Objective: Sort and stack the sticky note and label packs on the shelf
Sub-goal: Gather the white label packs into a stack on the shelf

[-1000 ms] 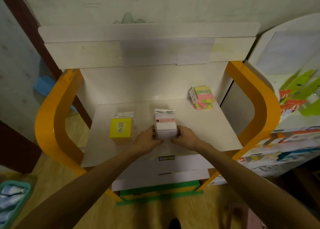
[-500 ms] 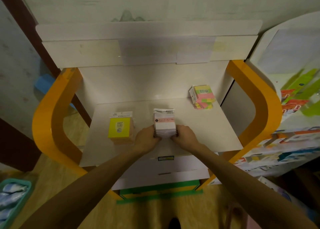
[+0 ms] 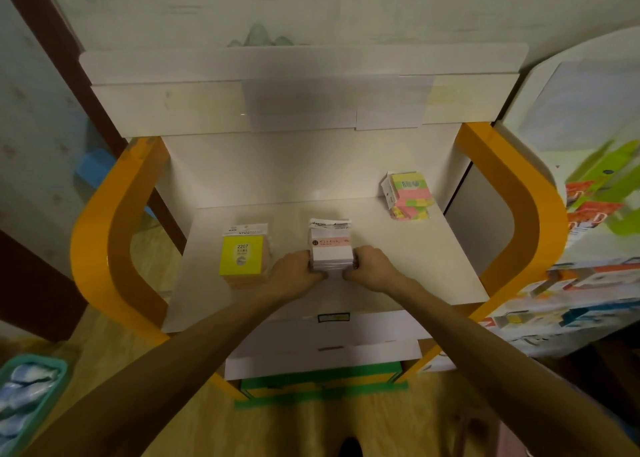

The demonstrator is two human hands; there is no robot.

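Both hands clamp one stack of label packs (image 3: 330,254) on the white shelf (image 3: 433,266), near its front middle. Left hand (image 3: 296,276) grips the stack's left side, fingers curled against it. Right hand (image 3: 372,271) grips the right side the same way. The two hands sit close together, the stack between them, thumbs toward the front edge of the stack. Top pack is white with a pink band and small dark print, unreadable. The stack stands flat on the shelf, several packs high; exact count not clear.

Yellow sticky note stack (image 3: 244,257) sits just left of the left hand, near but not touching it as far as I can tell. Top pack reads "2207" with a "STICK" header card; packs under it look pale orange. Multicolour sticky note stack (image 3: 408,195), pink, green and yellow, sits at the back right corner of the shelf, well apart from the hands, slightly skewed.

Shelf unit has orange curved side frames (image 3: 114,221) and a white back panel (image 3: 294,166). Lower white tier (image 3: 322,349) shows under the front edge, with a green strip (image 3: 322,382) below it. Teal basket (image 3: 31,397) on the wooden floor at bottom left, contents blurred. Another display stand (image 3: 588,197) with colourful packs to the right, blurred.
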